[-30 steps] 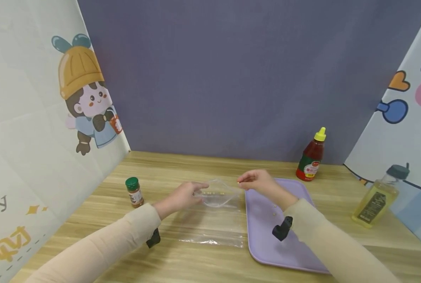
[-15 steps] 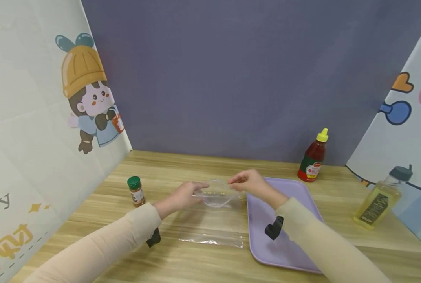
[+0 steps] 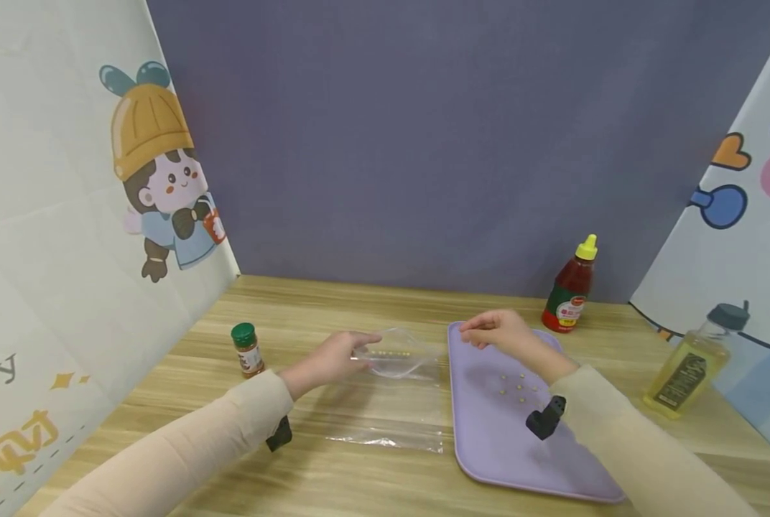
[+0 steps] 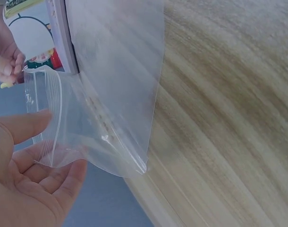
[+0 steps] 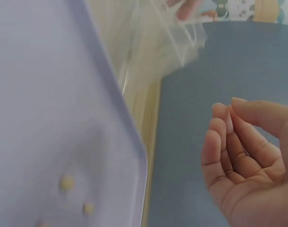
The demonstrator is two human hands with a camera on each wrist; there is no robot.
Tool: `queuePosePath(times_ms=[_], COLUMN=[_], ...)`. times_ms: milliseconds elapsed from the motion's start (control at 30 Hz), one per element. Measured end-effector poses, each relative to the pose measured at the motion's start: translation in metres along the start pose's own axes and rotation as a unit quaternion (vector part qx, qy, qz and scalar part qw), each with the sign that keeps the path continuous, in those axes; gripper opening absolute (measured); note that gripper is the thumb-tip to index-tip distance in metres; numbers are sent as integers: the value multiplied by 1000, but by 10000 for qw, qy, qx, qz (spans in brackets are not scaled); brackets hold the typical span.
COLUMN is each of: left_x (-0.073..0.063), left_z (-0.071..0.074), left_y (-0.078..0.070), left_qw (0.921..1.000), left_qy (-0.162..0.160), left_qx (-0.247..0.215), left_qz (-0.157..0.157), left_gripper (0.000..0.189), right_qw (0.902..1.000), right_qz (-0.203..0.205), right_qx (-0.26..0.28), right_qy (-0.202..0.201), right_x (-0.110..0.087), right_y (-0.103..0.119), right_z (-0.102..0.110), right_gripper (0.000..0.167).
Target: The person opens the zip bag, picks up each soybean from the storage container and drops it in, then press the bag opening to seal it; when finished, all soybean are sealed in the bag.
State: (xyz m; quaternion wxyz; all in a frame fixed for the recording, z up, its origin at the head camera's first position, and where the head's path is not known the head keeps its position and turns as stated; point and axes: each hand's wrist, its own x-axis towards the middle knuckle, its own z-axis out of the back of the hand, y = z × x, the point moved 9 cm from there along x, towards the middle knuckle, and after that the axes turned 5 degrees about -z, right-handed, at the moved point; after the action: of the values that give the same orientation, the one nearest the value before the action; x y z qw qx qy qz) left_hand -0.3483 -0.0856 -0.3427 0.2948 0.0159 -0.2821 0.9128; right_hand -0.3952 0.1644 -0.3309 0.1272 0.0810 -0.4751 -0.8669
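Observation:
My left hand (image 3: 335,361) holds the mouth of a clear zip bag (image 3: 388,409) by its left side, thumb and fingers on either side of the plastic (image 4: 54,127). The bag lies on the table with its mouth spread. A row of small yellow pieces (image 3: 390,353) shows inside it. Over the far left part of a lilac tray (image 3: 488,452) is my right hand (image 3: 501,336), its fingers loosely bent. The right wrist view shows nothing held between thumb and fingertips (image 5: 220,111). Several small round yellow pieces (image 3: 521,388) lie on the tray.
A green-capped spice jar (image 3: 248,350) stands to the left. Behind the tray is a red sauce bottle (image 3: 567,291) with a yellow tip. At the right stands a bottle of yellow liquid (image 3: 689,366). A grey-blue backdrop (image 3: 411,143) closes off the wooden table's far side.
My right hand first moved left to the bag mouth with a small yellow piece at its fingertips, then back right over the tray without it. The left hand stays on the bag.

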Motion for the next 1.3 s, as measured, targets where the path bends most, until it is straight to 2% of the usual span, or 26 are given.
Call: queuePosePath(times_ms=[367, 600, 767, 967, 1167, 1300], left_x=[1, 1, 1, 1, -3, -4], left_z=[-1, -3, -3, -2, 0, -1], left_y=[1, -2, -3, -3, 0, 1], left_qw=[10000, 9999, 9999, 9999, 9998, 9997], left_qy=[28, 37, 18, -14, -4, 33], left_qx=[-51, -108, -142, -127, -183, -208], left_qz=[50, 81, 73, -3, 56, 115], left_gripper=[51, 51, 51, 51, 51, 52], right_qw=[9971, 9936, 9859, 9835, 9792, 9752], right_qz=[-579, -642, -977, -1118, -1037, -1172], right_qx=[-477, -926, -1346, -1398, -1734, -1859], right_qy=[-100, 32, -159, -271, -206, -253], right_x=[-23, -48, -63, -68, -59, -55], right_y=[-49, -81, -102, -112, -113, -116], right_z=[45, 72, 89, 94, 85, 81], right_gripper=[42, 37, 36, 32, 28, 25])
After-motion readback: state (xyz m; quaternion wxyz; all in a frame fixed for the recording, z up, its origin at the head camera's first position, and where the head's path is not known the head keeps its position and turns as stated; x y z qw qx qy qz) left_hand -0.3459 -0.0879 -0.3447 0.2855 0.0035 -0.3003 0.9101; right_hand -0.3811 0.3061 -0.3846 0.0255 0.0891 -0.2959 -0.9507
